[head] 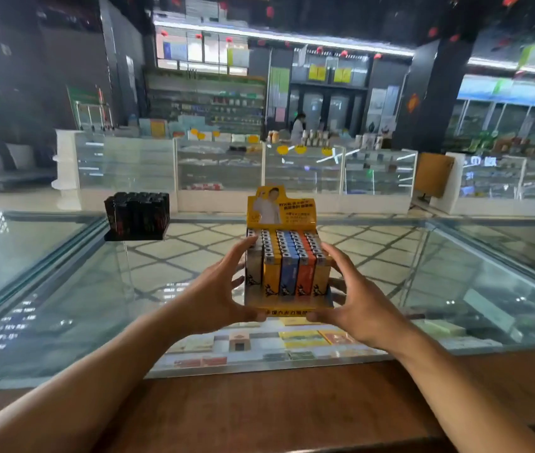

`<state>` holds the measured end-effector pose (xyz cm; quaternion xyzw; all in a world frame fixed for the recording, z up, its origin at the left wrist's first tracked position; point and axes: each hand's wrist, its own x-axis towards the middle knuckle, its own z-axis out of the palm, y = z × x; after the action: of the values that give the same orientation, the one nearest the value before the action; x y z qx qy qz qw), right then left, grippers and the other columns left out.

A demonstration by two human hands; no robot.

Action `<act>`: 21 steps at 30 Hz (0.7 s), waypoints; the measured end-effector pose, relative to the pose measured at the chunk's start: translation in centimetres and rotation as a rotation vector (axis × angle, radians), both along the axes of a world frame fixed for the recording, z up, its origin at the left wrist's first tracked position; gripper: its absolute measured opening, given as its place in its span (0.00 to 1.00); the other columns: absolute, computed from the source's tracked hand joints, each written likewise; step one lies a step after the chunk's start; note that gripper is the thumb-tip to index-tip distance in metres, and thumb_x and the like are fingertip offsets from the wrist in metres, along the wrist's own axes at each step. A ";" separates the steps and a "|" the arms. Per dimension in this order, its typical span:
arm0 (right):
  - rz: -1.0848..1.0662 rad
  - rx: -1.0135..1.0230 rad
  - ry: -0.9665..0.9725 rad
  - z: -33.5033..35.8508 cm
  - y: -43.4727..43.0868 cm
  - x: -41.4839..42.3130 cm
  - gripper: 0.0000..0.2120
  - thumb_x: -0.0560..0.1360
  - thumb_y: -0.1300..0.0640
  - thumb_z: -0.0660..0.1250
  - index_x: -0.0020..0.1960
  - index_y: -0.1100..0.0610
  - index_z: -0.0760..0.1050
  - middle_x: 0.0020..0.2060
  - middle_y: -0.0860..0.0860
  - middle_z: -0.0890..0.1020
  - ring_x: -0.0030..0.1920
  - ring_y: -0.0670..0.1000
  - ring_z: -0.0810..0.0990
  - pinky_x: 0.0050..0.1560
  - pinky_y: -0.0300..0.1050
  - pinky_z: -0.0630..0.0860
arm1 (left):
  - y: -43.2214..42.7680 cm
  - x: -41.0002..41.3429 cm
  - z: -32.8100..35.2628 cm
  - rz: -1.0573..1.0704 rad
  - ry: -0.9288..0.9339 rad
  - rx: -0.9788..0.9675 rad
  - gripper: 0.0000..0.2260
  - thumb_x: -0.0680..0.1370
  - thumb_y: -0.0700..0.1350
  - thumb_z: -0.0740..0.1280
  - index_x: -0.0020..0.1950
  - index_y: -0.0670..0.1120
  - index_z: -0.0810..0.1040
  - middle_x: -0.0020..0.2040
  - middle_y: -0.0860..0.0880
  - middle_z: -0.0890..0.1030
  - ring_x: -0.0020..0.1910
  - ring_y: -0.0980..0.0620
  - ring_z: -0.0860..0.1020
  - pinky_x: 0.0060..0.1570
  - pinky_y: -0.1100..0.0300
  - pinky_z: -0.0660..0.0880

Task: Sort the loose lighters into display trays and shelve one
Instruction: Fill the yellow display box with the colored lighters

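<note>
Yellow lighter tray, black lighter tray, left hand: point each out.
yellow lighter tray (282,210): head view, upright header card.
black lighter tray (135,237): head view, front base lip.
left hand (217,295): head view, back of hand.

Honestly all you see of the person is a bare left hand (214,297) and bare right hand (359,304) on a bare left forearm (96,380) and right forearm (439,371), uncovered all the way back.

2 arms outstretched, left hand (214,292) and right hand (364,299) flanking the display tray (289,310), fingers (241,248) curled round it.
</note>
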<state>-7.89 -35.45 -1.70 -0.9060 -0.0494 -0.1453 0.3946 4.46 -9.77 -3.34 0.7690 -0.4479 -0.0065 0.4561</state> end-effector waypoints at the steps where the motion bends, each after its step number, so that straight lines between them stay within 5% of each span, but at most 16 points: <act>1: -0.002 0.020 -0.002 -0.1 0.0 0.0 0.57 0.64 0.51 0.83 0.77 0.29 0.49 0.74 0.37 0.67 0.72 0.41 0.68 0.71 0.45 0.69 | 0.1 -0.3 0.0 0.010 0.022 -0.007 0.55 0.65 0.46 0.84 0.81 0.64 0.52 0.80 0.59 0.62 0.80 0.52 0.61 0.75 0.42 0.67; 4: -0.005 0.074 -0.001 -0.1 0.1 -0.2 0.55 0.66 0.54 0.82 0.77 0.28 0.50 0.68 0.33 0.70 0.63 0.27 0.70 0.64 0.31 0.70 | 0.1 -1.1 0.5 0.065 0.081 -0.009 0.55 0.66 0.41 0.84 0.81 0.64 0.53 0.79 0.58 0.63 0.80 0.55 0.61 0.74 0.45 0.69; 7: -0.005 0.159 0.046 0.0 0.4 -0.1 0.53 0.66 0.55 0.81 0.77 0.29 0.53 0.66 0.35 0.76 0.65 0.33 0.74 0.67 0.43 0.75 | 0.0 -1.4 1.0 0.104 0.132 0.007 0.56 0.66 0.41 0.84 0.81 0.65 0.52 0.80 0.55 0.64 0.80 0.55 0.62 0.73 0.46 0.70; 12: -0.036 0.181 0.110 1.0 1.0 -0.4 0.51 0.67 0.51 0.79 0.78 0.29 0.52 0.66 0.32 0.74 0.65 0.35 0.76 0.65 0.40 0.76 | -0.1 -2.3 1.9 0.129 0.211 -0.004 0.53 0.67 0.43 0.83 0.82 0.63 0.54 0.80 0.57 0.65 0.76 0.64 0.64 0.73 0.55 0.69; 16: -0.070 0.158 0.174 2.2 1.9 -0.2 0.50 0.69 0.51 0.79 0.78 0.31 0.52 0.66 0.30 0.72 0.64 0.38 0.78 0.64 0.45 0.79 | -0.2 -3.2 3.0 0.183 0.233 -0.027 0.49 0.70 0.42 0.81 0.81 0.61 0.56 0.78 0.56 0.68 0.76 0.61 0.67 0.71 0.60 0.71; 18: -0.091 0.165 0.203 2.9 2.9 0.1 0.48 0.69 0.45 0.76 0.80 0.35 0.51 0.69 0.37 0.73 0.63 0.35 0.77 0.61 0.36 0.78 | 0.1 -3.4 3.5 0.207 0.204 -0.043 0.46 0.71 0.45 0.79 0.82 0.58 0.56 0.78 0.51 0.69 0.75 0.56 0.70 0.70 0.56 0.73; 21: -0.088 0.155 0.242 3.5 4.3 1.3 0.47 0.70 0.45 0.75 0.81 0.39 0.50 0.69 0.43 0.74 0.58 0.25 0.73 0.53 0.23 0.72 | 1.3 -2.4 3.5 0.254 0.229 -0.019 0.49 0.70 0.36 0.80 0.82 0.58 0.56 0.78 0.50 0.68 0.75 0.49 0.71 0.68 0.43 0.75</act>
<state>-6.61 -31.12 1.79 -0.8850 0.0496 -0.0556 0.4597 2.07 -8.46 0.18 0.8093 -0.2920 -0.0322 0.5088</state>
